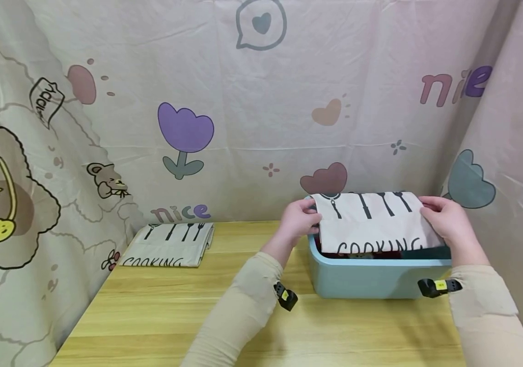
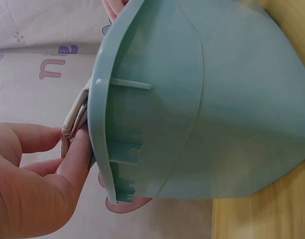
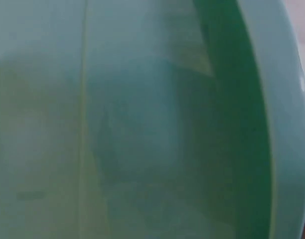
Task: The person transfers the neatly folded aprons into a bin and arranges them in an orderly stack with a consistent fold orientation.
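Observation:
A folded white cloth [image 1: 371, 227], printed with dark cutlery and the word COOKING, lies across the mouth of a light blue plastic bin [image 1: 376, 280]. My left hand [image 1: 299, 220] pinches its left edge. In the left wrist view, thumb and fingers close on the folded layers of the cloth [image 2: 73, 119] right at the bin's rim [image 2: 99, 89]. At the opposite edge, my right hand [image 1: 446, 219] grips the cloth, thumb on top. The right wrist view holds only the bin's wall [image 3: 142, 124] and rim, with that hand hidden. Dark red and dark green items show under the cloth's front edge.
Another folded cloth [image 1: 165, 247] with the same print lies at the back left of the wooden table [image 1: 151, 316]. A printed curtain [image 1: 252, 102] hangs behind the table and along both sides. The bin stands at the table's right, near the back curtain.

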`<state>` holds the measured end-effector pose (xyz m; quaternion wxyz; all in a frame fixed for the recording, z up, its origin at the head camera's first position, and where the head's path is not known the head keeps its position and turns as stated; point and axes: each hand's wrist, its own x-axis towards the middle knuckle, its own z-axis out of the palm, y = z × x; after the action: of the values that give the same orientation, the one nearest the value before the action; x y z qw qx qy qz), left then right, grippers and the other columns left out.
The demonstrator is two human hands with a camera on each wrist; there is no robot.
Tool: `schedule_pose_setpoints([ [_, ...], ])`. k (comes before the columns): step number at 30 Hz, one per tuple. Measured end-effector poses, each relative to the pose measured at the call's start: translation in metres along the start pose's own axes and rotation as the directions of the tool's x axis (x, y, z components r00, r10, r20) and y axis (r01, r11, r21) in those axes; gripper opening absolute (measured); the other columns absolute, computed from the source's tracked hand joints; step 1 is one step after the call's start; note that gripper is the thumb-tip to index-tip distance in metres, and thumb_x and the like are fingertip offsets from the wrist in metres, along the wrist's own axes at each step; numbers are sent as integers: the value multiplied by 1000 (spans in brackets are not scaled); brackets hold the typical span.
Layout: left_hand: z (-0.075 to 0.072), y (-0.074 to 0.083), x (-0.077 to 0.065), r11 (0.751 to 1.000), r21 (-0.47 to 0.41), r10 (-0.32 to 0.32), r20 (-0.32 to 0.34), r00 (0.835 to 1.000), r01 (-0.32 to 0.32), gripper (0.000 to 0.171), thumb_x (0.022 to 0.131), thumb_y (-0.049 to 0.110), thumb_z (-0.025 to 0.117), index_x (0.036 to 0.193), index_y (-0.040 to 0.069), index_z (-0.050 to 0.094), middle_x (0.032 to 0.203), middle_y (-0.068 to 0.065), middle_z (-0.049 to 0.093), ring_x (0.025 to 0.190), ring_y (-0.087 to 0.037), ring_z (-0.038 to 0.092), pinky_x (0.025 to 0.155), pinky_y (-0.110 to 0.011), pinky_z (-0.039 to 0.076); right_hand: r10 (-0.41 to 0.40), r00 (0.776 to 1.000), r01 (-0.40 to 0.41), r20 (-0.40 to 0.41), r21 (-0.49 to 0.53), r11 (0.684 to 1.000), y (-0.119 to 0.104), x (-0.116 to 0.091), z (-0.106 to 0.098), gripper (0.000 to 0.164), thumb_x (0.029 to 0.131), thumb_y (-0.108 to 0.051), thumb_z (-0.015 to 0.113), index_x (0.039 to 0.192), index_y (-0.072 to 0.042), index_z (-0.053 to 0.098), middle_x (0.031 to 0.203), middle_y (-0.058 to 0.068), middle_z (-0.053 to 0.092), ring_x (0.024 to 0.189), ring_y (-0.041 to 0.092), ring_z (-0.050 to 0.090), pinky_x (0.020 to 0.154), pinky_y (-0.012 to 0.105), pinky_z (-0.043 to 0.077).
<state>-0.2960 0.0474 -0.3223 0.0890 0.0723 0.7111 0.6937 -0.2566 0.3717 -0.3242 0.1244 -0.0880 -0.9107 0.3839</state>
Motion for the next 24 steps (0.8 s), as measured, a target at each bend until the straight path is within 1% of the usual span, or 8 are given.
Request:
schedule_pose_setpoints([
  [6, 5, 0, 2, 1000, 28, -3, -11, 1000, 3, 54, 89, -6, 65, 141, 1, 53, 103, -12, 61, 89, -25, 67, 71, -33, 60, 5, 1000, -5, -4, -24, 1000, 2, 2, 0, 48, 106, -20, 42, 142, 12, 41, 133, 38, 42, 111, 50, 42, 95, 64, 42],
  [12, 6, 1, 2, 999, 49, -19, -13, 1000, 19, 54, 89, -7, 64, 142, -1, 51, 103, -12, 60, 90, -27, 68, 70, -33, 60, 14, 1000, -14, 2, -32, 999, 2, 3, 1, 46, 105, -18, 42, 141, 11, 42, 133, 38, 41, 110, 50, 41, 96, 65, 41],
  [14, 5, 2, 1, 996, 82, -22, 3, 1000, 22, 53, 90, -7, 63, 142, -3, 50, 105, -14, 60, 92, -28, 69, 72, -32, 59, 5, 1000, -5, 5, -53, 999, 2, 3, 1, 45, 105, -17, 42, 140, 12, 43, 133, 39, 42, 111, 52, 42, 96, 66, 40],
  [15, 4, 3, 0, 992, 121, -22, 12, 1000, 20, 51, 91, -5, 63, 141, -4, 50, 107, -15, 61, 92, -28, 69, 73, -32, 59, -9, 1000, 10, 5, -77, 997, 2, 2, 1, 45, 105, -16, 42, 139, 12, 43, 132, 39, 42, 112, 53, 42, 96, 66, 40],
  [17, 2, 5, -2, 974, 225, -9, 30, 999, 2, 47, 94, 0, 63, 139, -5, 52, 112, -16, 63, 93, -27, 70, 75, -32, 59, -41, 999, 41, 5, -121, 992, 1, 0, 1, 44, 104, -15, 41, 138, 13, 43, 132, 40, 43, 114, 55, 43, 95, 68, 39],
  [20, -2, 9, -5, 923, 382, 33, 49, 998, -49, 42, 97, 12, 64, 136, -1, 57, 119, -15, 65, 88, -22, 71, 81, -33, 58, -96, 995, 93, -5, -171, 981, -1, -3, 0, 44, 104, -15, 41, 137, 14, 42, 129, 41, 46, 114, 56, 45, 92, 69, 39],
  [22, -5, 12, -8, 898, 431, 63, 59, 996, -82, 40, 97, 17, 64, 134, 3, 60, 122, -12, 66, 85, -20, 70, 82, -34, 57, -121, 992, 117, -16, -177, 977, -4, -6, -1, 45, 105, -17, 42, 137, 13, 42, 129, 40, 46, 114, 55, 45, 92, 69, 39],
  [24, -8, 13, -11, 892, 436, 92, 76, 993, -117, 39, 98, 20, 64, 133, 5, 60, 121, -11, 66, 84, -18, 70, 82, -34, 57, -139, 990, 133, -23, -172, 976, -7, -8, -1, 46, 105, -20, 44, 137, 13, 43, 128, 39, 48, 113, 54, 46, 91, 69, 40],
])
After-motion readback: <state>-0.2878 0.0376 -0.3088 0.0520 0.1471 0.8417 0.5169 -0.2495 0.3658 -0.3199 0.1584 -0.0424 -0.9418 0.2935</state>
